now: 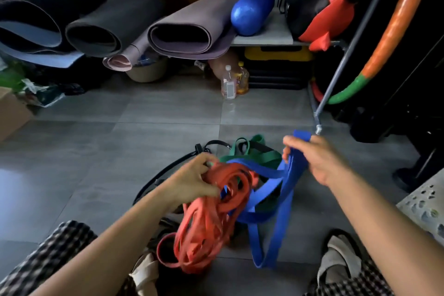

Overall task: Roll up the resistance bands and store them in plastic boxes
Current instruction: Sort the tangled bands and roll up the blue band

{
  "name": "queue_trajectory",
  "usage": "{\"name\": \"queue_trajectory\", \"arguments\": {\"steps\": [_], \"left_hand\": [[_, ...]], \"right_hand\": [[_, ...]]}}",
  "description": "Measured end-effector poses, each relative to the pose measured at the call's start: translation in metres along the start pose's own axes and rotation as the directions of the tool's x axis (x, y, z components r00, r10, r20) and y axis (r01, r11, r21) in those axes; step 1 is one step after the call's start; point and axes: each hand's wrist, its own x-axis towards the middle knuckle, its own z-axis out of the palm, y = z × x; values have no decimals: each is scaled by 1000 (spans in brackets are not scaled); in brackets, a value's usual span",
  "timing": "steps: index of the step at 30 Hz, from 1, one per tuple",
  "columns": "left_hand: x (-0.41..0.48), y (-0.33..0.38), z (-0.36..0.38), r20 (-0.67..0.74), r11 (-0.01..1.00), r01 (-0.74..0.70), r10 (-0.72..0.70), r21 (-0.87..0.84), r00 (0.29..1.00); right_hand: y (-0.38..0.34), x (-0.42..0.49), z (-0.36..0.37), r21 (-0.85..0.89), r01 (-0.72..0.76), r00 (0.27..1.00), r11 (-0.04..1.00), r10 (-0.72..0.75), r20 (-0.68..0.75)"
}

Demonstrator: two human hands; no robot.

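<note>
Left hand (192, 180) grips the tangled red bands (206, 230); right hand (317, 158) pinches a blue band (286, 190). A green band (254, 154) and black straps (163, 173) lie snarled among them.

Left hand (192, 182) has its fingertips buried in the orange bands (204, 230), a tangle too smeared by blur to count single loops. The green band (249, 149) peeks out only on the far side, the rest under the blue band (286, 190) and the orange. The black strap (165, 170) vanishes beneath the left forearm, blue folds cover the inside of the right hand (322, 158), the labels on the far bottles (229, 84) are too small to read, and the left edge cuts off the cardboard box (12, 113).
</note>
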Motion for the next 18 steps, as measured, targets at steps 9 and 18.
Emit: {"name": "queue_trajectory", "arguments": {"steps": [9, 18], "left_hand": [[-13, 18, -45, -126, 864, -188, 146, -466, 981], [-31, 16, -77, -275, 812, -316, 200, -490, 941]], "right_hand": [[19, -15, 27, 43, -130, 988, 991, 126, 88], [9, 25, -19, 205, -22, 920, 979, 100, -380]]}}
